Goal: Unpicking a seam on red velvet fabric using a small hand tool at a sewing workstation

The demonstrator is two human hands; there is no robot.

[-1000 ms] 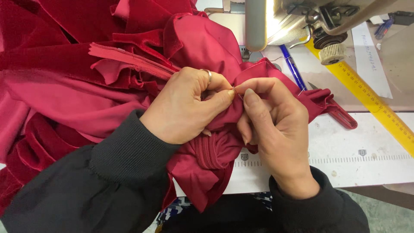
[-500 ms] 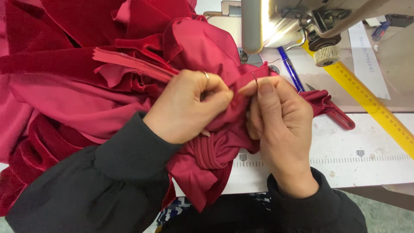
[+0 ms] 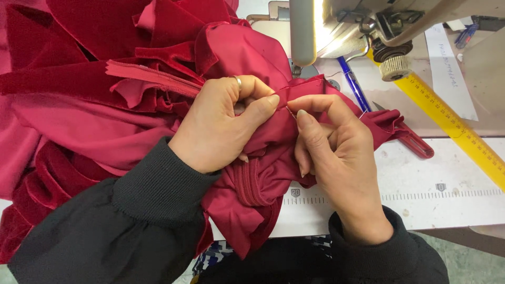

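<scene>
Crimson fabric (image 3: 131, 121) heaped on pale bench (image 3: 447, 210), just in front of sewing machine (image 3: 342, 26). Left hand (image 3: 221, 131) and right hand (image 3: 336, 152) side by side, each grip pinched narrow on one folded fabric edge, thumbs nearly touching. Yellow ruler (image 3: 452, 131) and blue pen (image 3: 352, 84) beside machine.

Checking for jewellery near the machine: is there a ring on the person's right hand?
No, the right hand shows bare fingers pinching the red fabric; the only ring visible is on the left hand.
</scene>
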